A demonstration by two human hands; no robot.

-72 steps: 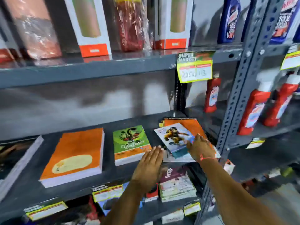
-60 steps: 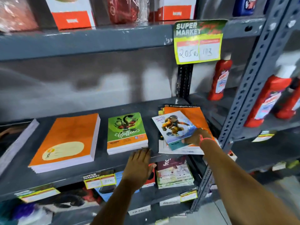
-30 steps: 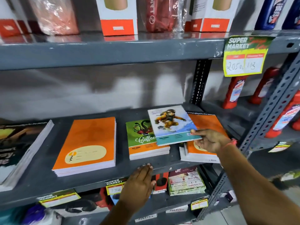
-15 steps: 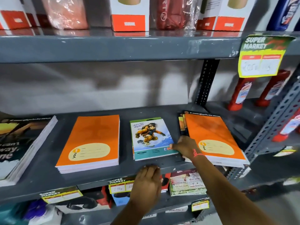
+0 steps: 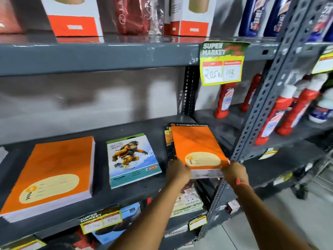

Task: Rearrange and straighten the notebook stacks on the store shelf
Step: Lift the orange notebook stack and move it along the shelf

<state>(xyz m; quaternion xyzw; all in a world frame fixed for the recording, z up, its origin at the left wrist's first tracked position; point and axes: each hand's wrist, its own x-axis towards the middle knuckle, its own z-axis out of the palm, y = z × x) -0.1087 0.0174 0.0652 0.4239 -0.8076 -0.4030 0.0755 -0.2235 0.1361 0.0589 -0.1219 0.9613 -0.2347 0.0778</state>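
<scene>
On the grey shelf (image 5: 144, 193) lie three notebook stacks. A thick orange stack (image 5: 54, 174) sits at the left. In the middle lies a stack topped by a cartoon snowboarder notebook (image 5: 132, 158). The right stack (image 5: 196, 148) has an orange cover on top, with darker notebooks fanned out under its left and back edges. My left hand (image 5: 178, 171) grips that stack's near left corner. My right hand (image 5: 234, 173), a red thread on its wrist, grips its near right corner.
A perforated grey upright (image 5: 255, 112) stands just right of the right stack. A yellow price tag (image 5: 222, 64) hangs from the shelf above. Red bottles (image 5: 224, 100) stand in the neighbouring bay. More notebooks (image 5: 189, 201) and price labels (image 5: 100, 222) fill the lower shelf.
My right hand left the snowboarder notebook on the middle stack and moved to the right stack's near right corner. My left hand rose from the shelf edge onto that stack's near left corner.
</scene>
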